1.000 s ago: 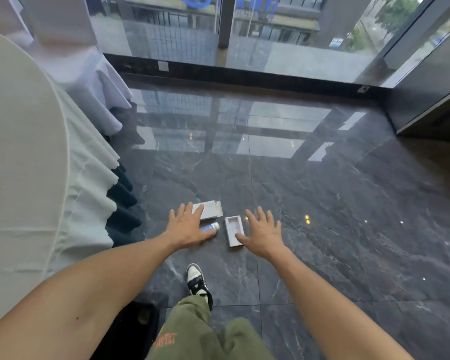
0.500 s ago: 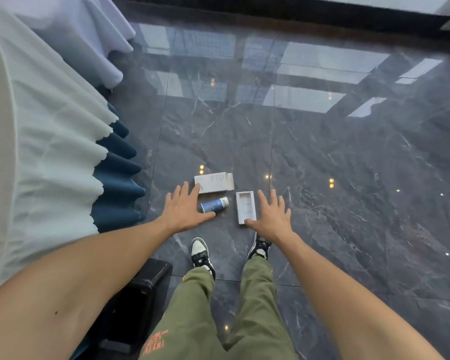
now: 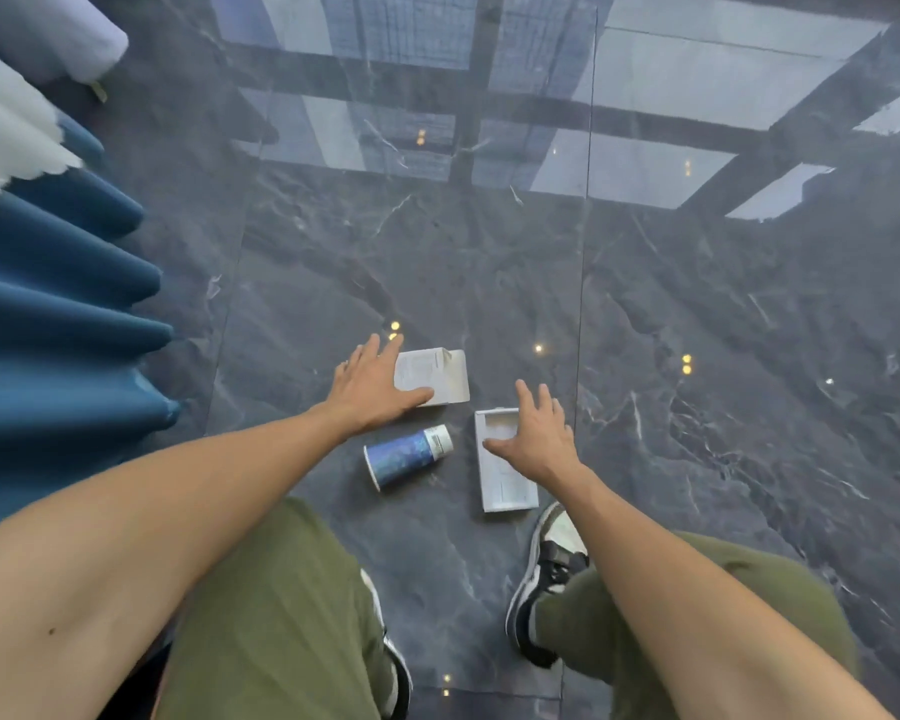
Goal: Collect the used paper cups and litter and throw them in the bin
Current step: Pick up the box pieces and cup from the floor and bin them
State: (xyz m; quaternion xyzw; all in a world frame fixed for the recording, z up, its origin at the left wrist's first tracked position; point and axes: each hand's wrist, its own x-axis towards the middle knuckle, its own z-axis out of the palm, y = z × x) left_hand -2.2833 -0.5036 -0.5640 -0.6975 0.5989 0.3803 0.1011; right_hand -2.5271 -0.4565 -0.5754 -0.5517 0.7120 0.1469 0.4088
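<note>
Three pieces of litter lie close together on the dark, glossy marble floor (image 3: 489,262), just ahead of the person's feet. The carton (image 3: 440,376) is white and flat on its side, with small grey print on its upper face and a torn flap open at its right end. The left hand (image 3: 372,387) lies spread over its left end, fingers straight and thumb along the near edge; it touches or nearly touches the carton but is not closed round it.

The tube (image 3: 409,456) lies just nearer, between the two arms. It has a mottled blue body, a white cap pointing up and right, and a flat crimped end toward the left knee. Neither hand touches it.

The tray (image 3: 505,485), a shallow white open box insert with low walls, lies lengthwise to the right of the tube. The right hand (image 3: 539,441) is open over its far half, fingers spread and thumb reaching left across it; whether it rests on the tray I cannot tell.

A shoe (image 3: 546,569), black and white, stands just behind the tray. Blue pleated cloth (image 3: 58,324) hangs at left.
</note>
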